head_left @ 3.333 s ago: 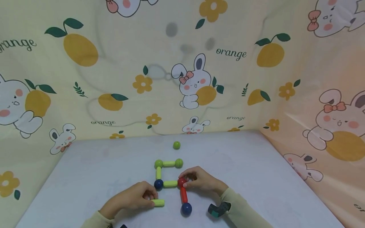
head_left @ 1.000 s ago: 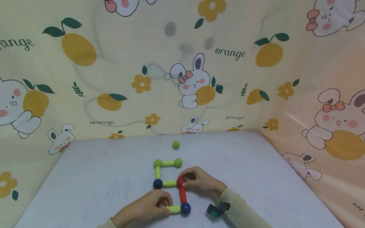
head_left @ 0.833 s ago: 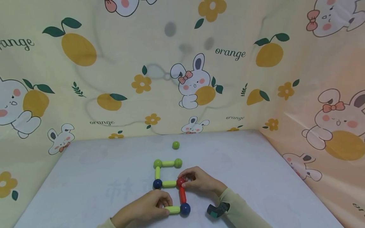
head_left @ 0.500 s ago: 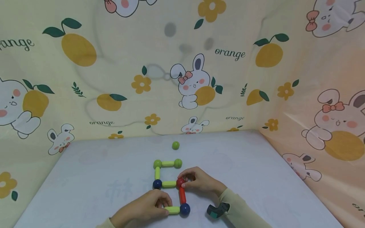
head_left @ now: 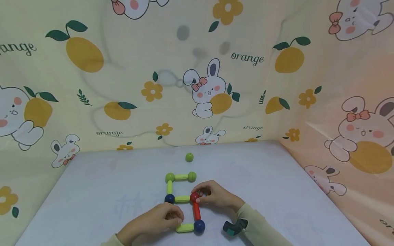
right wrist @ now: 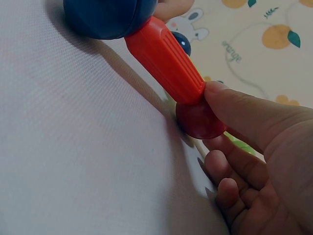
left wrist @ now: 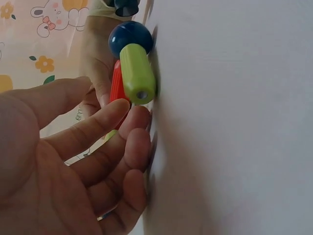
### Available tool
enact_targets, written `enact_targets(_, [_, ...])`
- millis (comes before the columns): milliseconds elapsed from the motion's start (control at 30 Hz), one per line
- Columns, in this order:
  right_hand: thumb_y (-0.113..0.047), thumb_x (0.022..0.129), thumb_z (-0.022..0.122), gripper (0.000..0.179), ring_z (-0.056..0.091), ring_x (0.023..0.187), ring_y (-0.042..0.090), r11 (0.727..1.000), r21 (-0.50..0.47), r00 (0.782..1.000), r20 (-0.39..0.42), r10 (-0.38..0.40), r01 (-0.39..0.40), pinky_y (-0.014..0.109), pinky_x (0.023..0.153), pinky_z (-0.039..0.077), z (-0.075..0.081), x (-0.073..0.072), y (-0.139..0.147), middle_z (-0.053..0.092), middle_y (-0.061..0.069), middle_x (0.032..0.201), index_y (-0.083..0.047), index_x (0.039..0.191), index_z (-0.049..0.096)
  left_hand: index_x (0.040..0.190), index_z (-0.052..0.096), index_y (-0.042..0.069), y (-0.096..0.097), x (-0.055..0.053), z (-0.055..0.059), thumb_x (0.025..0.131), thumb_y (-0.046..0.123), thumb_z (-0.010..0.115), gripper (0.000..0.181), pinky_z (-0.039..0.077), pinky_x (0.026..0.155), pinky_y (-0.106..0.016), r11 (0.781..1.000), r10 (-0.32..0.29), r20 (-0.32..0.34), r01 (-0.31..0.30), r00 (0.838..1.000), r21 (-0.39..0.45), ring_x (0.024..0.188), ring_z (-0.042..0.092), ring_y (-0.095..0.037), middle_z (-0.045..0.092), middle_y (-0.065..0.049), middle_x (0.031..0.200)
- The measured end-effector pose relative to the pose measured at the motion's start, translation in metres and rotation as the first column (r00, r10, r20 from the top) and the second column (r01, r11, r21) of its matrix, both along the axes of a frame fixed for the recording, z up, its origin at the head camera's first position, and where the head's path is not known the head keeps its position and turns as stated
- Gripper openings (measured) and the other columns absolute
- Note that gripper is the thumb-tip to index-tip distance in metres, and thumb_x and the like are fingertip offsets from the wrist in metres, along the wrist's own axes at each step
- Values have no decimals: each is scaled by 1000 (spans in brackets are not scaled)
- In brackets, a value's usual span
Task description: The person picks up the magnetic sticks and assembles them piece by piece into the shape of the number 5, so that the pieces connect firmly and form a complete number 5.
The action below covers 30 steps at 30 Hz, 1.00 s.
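Observation:
A chain of magnetic building balls and rods lies on the table. My right hand (head_left: 218, 195) pinches the red ball (head_left: 194, 197) between thumb and fingers; the right wrist view shows the thumb at its joint with the red rod (right wrist: 168, 61). That rod runs to the near dark blue ball (head_left: 199, 226), from which a light green rod (head_left: 185, 228) points left. My left hand (head_left: 157, 218) is beside this rod's free end (left wrist: 141, 94), thumb and fingers spread and not around it. Another dark blue ball (head_left: 169, 198) is partly behind the left hand.
Farther along the chain, light green rods (head_left: 181, 177) join two green balls (head_left: 170, 177). A loose green ball (head_left: 189, 157) lies near the back of the white table (head_left: 261, 177). A printed curtain (head_left: 138, 61) stands behind and at the right.
My left hand carried the light green rod right until it met the near blue ball, then let go and drew slightly back left. My right hand stayed at the red ball.

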State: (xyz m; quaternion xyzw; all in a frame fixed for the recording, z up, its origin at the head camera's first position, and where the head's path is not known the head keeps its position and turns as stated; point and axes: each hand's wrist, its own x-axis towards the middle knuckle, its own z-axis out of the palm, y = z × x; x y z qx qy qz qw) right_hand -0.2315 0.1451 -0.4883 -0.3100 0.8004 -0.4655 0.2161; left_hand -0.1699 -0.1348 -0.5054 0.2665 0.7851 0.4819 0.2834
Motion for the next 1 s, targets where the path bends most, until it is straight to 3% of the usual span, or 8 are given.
enact_targets(100, [-19, 93, 73, 29, 50, 81, 8, 1000, 11, 1000, -6, 2, -2, 19, 72, 39, 0, 0, 0, 67, 6, 99, -11, 121, 72, 108, 73, 12, 2, 10, 29, 100, 30, 63, 22, 52, 70, -22, 1000, 21, -30, -21, 999, -18, 81, 63, -8, 71, 3, 94])
enact_targets(267, [-19, 93, 73, 30, 51, 82, 7, 1000, 20, 1000, -20, 4, -4, 19, 72, 39, 0, -1, -1, 68, 8, 101, -11, 121, 72, 110, 70, 6, -1, 14, 52, 101, 22, 61, 21, 49, 68, -21, 999, 48, -80, -49, 996, -9, 78, 61, -6, 70, -5, 95])
enact_targets(433, [-20, 92, 74, 30, 50, 82, 7, 1000, 18, 1000, -20, 0, 0, 19, 72, 39, -1, -2, -1, 68, 7, 100, -12, 121, 72, 114, 69, 3, -10, 5, 62, 103, 24, 58, 26, 48, 76, -21, 998, 55, -138, -55, 989, 6, 84, 60, -4, 71, -10, 103])
enact_targets(700, [-18, 92, 74, 29, 49, 79, 6, 1000, 4, 1000, -8, -3, 3, 18, 70, 38, 0, 0, 0, 68, 7, 99, -10, 120, 72, 116, 68, 0, -19, -17, 73, 102, 24, 57, 29, 50, 82, -23, 993, 117, -234, -122, 965, -6, 92, 61, -10, 71, -10, 105])
enact_targets(1000, [-18, 93, 73, 30, 50, 80, 8, 1000, 2, 1000, 9, -4, 4, 19, 71, 38, 0, 0, -1, 68, 9, 100, -10, 121, 72, 124, 63, -3, -14, -45, 82, 105, 23, 53, 33, 52, 85, -37, 986, 164, -215, -164, 963, 17, 91, 64, -21, 70, -21, 108])
